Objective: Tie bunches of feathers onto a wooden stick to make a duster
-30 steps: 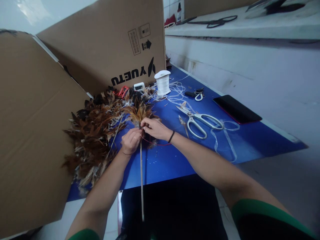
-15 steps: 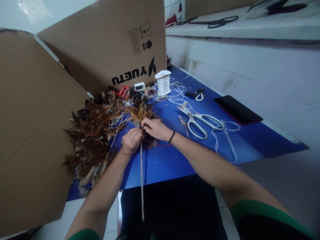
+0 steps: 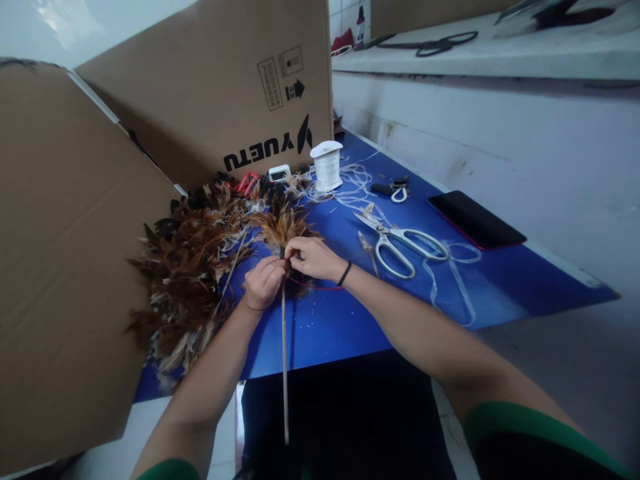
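A thin wooden stick (image 3: 285,367) points toward me past the table edge, with a tuft of brown feathers (image 3: 283,225) at its far end. Closed around the stick just below the tuft is my left hand (image 3: 264,283). My right hand (image 3: 314,258) pinches at the base of the feathers, its fingertips touching the left ones. What lies between the right fingertips is too small to make out. A red thread (image 3: 325,288) curves from the stick to beneath my right wrist. Silver scissors (image 3: 395,241) lie partly open to the right.
Loose brown feathers (image 3: 193,267) are heaped left, against a cardboard box (image 3: 210,93). A white ribbon spool (image 3: 327,167) stands behind, with loose ribbon around it. Small black-handled snips (image 3: 393,189) and a dark phone (image 3: 477,219) lie right on the blue table (image 3: 330,333).
My right hand has shifted very slightly to the right, its fingers still pinched at the feather base. The stick's near end has moved a touch; my left hand keeps its place.
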Demonstrator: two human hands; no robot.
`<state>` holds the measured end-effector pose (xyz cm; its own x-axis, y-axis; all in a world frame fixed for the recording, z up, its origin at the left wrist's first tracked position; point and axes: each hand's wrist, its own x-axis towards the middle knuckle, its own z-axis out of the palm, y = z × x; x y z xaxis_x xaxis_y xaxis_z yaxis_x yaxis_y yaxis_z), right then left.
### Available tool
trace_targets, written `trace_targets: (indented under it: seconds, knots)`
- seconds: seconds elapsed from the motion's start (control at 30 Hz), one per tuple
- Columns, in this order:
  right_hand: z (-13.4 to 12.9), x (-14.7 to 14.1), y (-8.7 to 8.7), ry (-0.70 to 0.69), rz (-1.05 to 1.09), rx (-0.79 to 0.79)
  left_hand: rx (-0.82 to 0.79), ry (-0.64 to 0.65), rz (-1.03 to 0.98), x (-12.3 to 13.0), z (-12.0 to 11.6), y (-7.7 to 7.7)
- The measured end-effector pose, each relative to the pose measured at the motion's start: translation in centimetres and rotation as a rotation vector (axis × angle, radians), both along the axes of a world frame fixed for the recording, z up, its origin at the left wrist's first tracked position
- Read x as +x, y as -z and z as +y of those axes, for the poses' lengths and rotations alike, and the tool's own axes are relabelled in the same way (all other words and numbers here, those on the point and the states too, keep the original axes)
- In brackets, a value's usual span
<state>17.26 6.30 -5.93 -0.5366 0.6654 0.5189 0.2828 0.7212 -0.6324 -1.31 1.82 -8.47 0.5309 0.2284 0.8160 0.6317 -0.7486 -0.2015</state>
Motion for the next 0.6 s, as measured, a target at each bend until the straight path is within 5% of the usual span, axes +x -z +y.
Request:
trace_targets:
  seconds: [0.4,0.6]
  knots:
    - [0.0,0.5,-1.0,-0.116,-0.094,-0.037,-0.007,0.000,-0.012,-0.2,0.2,0.4]
    - [-0.2,0.1,-0.3,-0.031,-0.186,0.023,-0.018,0.010,-0.006,0.0,0.0,0.2]
